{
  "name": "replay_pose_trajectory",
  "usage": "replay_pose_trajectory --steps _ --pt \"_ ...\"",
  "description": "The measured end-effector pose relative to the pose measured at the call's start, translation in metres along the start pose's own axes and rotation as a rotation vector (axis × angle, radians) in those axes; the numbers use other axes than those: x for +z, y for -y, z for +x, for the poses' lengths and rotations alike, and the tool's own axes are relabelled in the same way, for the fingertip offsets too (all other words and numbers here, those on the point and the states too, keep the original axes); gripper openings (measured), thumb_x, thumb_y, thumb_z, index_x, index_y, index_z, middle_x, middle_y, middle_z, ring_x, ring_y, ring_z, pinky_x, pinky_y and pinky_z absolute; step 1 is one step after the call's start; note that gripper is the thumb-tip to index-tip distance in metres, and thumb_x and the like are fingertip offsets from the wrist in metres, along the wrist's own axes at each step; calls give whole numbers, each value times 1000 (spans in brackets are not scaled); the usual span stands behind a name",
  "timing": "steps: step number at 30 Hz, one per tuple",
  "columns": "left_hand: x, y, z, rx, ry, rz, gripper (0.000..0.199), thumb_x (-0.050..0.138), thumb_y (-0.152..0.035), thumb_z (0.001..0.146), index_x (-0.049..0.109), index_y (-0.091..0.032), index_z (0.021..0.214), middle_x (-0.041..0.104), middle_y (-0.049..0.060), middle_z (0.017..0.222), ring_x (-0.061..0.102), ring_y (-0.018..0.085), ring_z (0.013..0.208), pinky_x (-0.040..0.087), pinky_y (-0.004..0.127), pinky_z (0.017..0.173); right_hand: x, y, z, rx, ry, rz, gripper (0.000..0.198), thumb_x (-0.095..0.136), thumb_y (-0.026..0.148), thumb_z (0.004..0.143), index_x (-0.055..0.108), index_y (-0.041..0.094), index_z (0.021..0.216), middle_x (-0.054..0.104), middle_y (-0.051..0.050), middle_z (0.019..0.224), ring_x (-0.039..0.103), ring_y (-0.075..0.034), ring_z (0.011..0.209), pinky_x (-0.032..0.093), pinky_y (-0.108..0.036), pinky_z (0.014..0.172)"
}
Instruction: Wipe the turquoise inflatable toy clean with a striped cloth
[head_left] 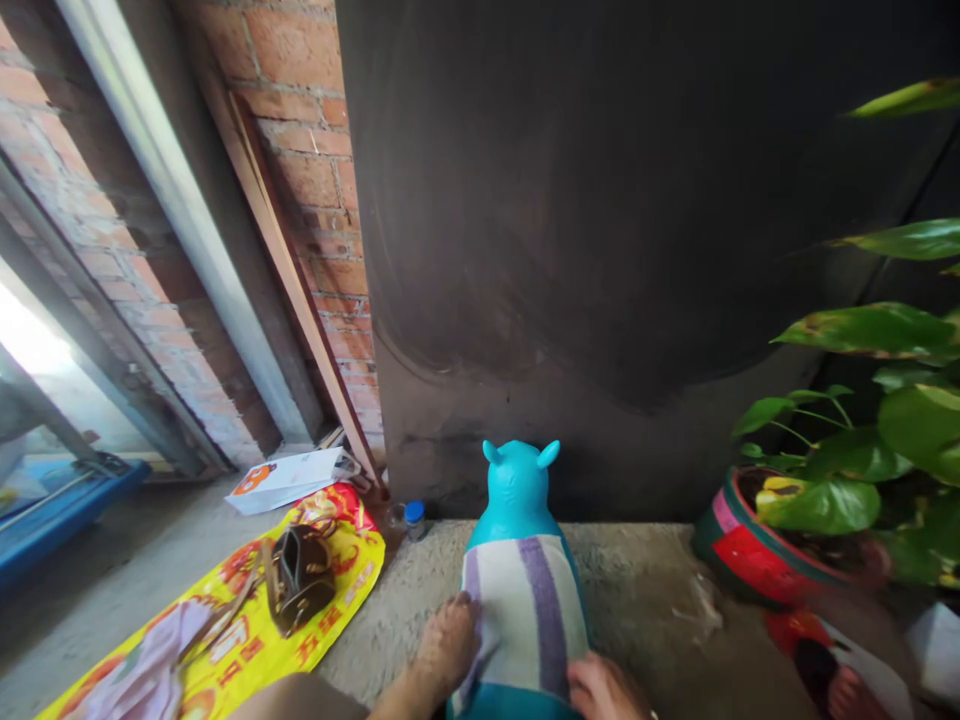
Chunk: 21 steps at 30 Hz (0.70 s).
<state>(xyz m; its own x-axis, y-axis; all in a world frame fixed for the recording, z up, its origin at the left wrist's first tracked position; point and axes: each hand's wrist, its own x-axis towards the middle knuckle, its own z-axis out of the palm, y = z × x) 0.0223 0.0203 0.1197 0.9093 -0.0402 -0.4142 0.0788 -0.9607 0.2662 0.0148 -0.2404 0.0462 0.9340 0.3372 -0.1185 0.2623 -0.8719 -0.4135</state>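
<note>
A turquoise inflatable animal toy (519, 492) with two small ears stands on the concrete floor in front of a dark panel. Over its back lies a white towel with purple stripes (502, 590). My left hand (448, 645) is at the towel's left edge, its fingers curled closed on the bunched cloth. At the towel's lower right corner is my right hand (604, 688), its fingers closed on the cloth edge. Below the towel, a strip of the toy's turquoise body shows between my hands.
On the left, a yellow printed plastic sheet (270, 655) bears a brown handbag (300, 575) and a lilac cloth (146, 665). Behind are a white paper bag (292, 478) and a blue-lidded jar (415, 520). A potted plant (780, 570) stands right, near a person's foot (846, 692).
</note>
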Motion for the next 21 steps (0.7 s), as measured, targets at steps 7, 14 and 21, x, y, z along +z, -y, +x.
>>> replay_pose_trajectory --steps 7,14,21 --pt "50 -24 32 -153 -110 -106 64 40 -35 89 25 -13 147 18 12 159 14 23 147 22 34 120 17 46 85 73 -334 -56 56 29 41 96 33 20 147 28 -9 155 24 -30 142 36 -52 109" --pt "79 -22 80 -206 -136 -115 70 44 -38 86 18 -16 147 6 16 158 8 29 147 25 47 118 67 44 123 214 -292 -195 56 23 37 95 28 20 149 13 -9 159 8 -33 145 26 -64 109" --pt "65 -20 102 -164 -177 -191 71 39 -43 88 9 -19 149 -3 12 160 -1 27 148 17 48 120 43 50 151 255 -248 -229 57 20 38 97 20 16 150 8 -12 159 7 -33 146 26 -66 107"
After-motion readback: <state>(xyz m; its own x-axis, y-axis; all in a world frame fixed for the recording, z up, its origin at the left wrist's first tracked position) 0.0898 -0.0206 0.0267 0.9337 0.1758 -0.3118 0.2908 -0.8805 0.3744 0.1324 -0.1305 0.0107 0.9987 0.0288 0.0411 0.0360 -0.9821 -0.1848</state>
